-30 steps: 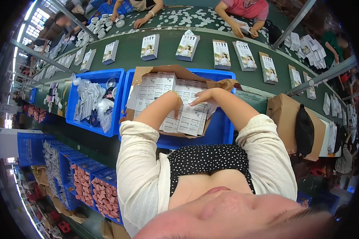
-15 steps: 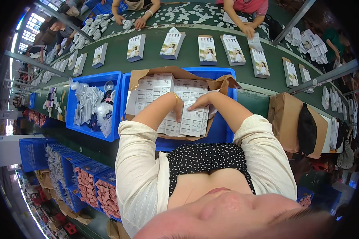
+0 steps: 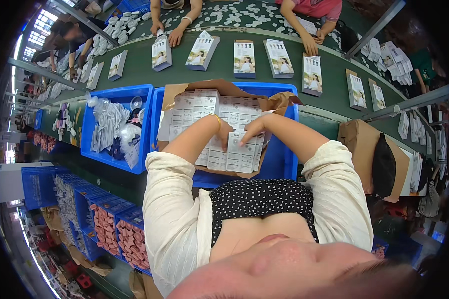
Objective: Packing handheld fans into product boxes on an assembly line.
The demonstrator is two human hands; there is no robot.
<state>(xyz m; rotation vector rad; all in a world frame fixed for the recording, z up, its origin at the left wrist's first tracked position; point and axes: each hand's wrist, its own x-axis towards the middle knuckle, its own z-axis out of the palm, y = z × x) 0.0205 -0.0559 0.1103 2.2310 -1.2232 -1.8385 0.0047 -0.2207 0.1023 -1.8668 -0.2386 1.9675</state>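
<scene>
Boxes (image 3: 244, 64) slid leftward; left hand (image 3: 224, 131) and right hand (image 3: 255, 129) touch leaflets (image 3: 240, 155), grips unclear; gap beside carton (image 3: 233, 88).

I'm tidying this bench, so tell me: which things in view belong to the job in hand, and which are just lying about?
Job in hand:
leaflets, at the left hand and right hand
open carton around them
blue tub beneath

Apparently lying about:
packets in the tub alongside
pink parts, lower left
brown box, right

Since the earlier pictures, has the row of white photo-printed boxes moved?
Yes, the boxes moved left, judged against the blue plastic bin holding printed white papers.
</scene>
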